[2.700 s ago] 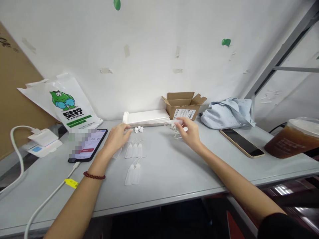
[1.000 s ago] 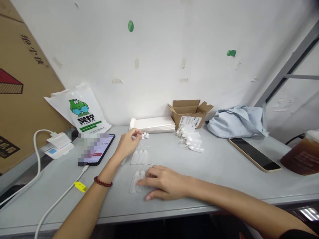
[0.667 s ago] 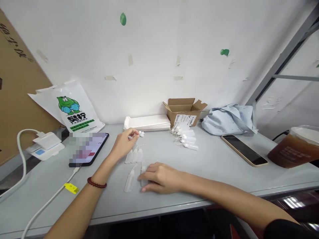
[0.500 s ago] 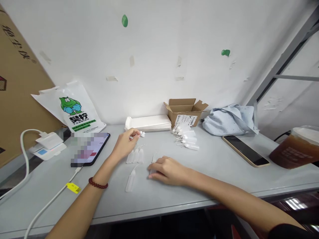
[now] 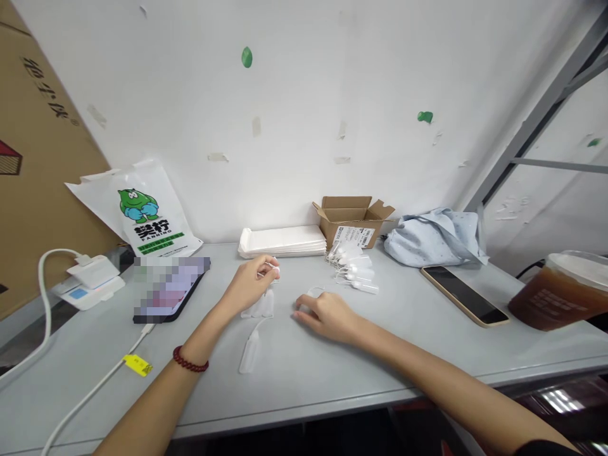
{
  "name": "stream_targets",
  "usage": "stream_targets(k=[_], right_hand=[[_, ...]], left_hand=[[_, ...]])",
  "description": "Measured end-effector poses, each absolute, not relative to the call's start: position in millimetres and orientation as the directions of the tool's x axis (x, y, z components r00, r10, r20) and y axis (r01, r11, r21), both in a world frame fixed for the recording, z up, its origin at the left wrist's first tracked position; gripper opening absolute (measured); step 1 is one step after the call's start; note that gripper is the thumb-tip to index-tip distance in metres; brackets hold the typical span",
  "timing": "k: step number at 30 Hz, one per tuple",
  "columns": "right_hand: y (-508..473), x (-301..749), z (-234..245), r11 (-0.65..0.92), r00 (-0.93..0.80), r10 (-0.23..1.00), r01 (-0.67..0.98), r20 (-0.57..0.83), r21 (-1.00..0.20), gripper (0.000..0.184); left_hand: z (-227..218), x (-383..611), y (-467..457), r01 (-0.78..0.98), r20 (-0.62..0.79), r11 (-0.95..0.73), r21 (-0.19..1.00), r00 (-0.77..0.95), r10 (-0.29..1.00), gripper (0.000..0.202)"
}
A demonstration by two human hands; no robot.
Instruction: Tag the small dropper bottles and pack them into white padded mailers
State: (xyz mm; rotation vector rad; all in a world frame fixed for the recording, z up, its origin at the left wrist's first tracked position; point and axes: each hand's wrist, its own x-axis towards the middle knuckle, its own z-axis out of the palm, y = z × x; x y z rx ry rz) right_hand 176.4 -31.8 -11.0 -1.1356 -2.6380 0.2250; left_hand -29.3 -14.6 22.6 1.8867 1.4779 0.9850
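My left hand (image 5: 254, 280) is closed in a pinch on a small white piece (image 5: 276, 272), too small to make out fully. Just under it lie several clear plastic dropper bottles (image 5: 263, 306) in a row, partly covered by the hand. Nearer the table's front rests one single dropper bottle (image 5: 249, 353) with a thin bent tip. My right hand (image 5: 327, 315) rests on the table, fingers curled round another dropper bottle; its thin tip (image 5: 315, 290) shows above the fingers and its body is mostly hidden.
A pile of dropper bottles (image 5: 354, 269) lies before an open cardboard box (image 5: 349, 231). White flat packs (image 5: 285, 240) are stacked by the wall. Two phones, (image 5: 463, 294) on the right, a cloth bag (image 5: 427, 237), a drink cup (image 5: 551, 294) and a white cable (image 5: 85, 399) surround the space.
My left hand has moved slightly right and nearer, and now pinches a small white piece from beside the packs. My right hand has shifted a little right with its bottle.
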Motion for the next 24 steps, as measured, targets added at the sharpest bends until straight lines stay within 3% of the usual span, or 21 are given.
stream_targets(k=[3, 9, 17, 20, 24], right_hand=[[-29, 176, -13, 0.639, -0.613, 0.769, 0.730, 0.181, -0.244, 0.022], [-23, 179, -21, 0.689, -0.656, 0.697, 0.725, 0.289, -0.018, 0.025], [-23, 178, -25, 0.813, -0.725, 0.265, 0.523, 0.636, 0.257, 0.017], [-30, 177, -23, 0.856, -0.730, 0.134, 0.426, 0.670, 0.293, 0.014], [-37, 177, -21, 0.911, -0.734, 0.055, 0.315, 0.677, 0.267, 0.017]], left_hand=[[23, -28, -15, 0.570, 0.215, -0.241, 0.785, 0.114, 0.970, 0.024], [18, -30, -12, 0.525, 0.179, -0.212, 0.824, 0.113, 0.977, 0.020], [22, -25, -14, 0.356, 0.099, -0.163, 0.920, 0.191, 0.977, 0.024], [28, -23, -17, 0.258, 0.060, -0.126, 0.958, 0.252, 0.966, 0.027], [27, -22, -21, 0.148, 0.009, -0.068, 0.987, 0.366, 0.931, 0.026]])
